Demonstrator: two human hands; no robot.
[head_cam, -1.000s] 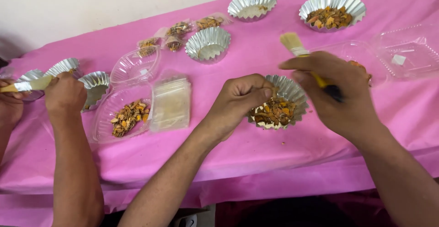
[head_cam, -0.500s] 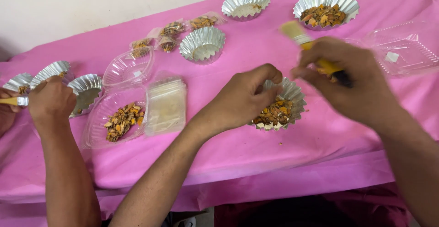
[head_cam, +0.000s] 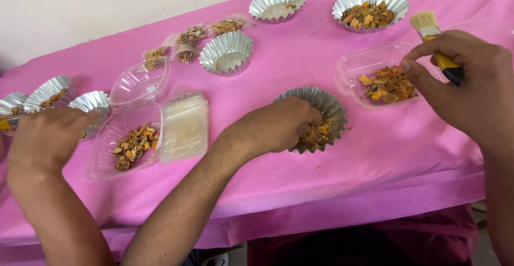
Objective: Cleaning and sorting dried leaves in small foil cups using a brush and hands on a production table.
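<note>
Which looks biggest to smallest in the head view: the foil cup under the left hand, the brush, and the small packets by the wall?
1. Foil cup, partly covered by the left hand.
2. Brush, partly hidden in the right hand.
3. Each small packet; they lie farther off, so this is unsure.

Small clear plastic packets (head_cam: 188, 40) of brown-orange chips lie in a row near the table's far edge. An open clear clamshell box (head_cam: 128, 126) sits at left; another clear plastic tray (head_cam: 369, 65) sits at right.

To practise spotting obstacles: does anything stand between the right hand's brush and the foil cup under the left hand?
Only the open clear tray of chips lies low between brush and foil cup; the left hand covers the cup's left side.
</note>
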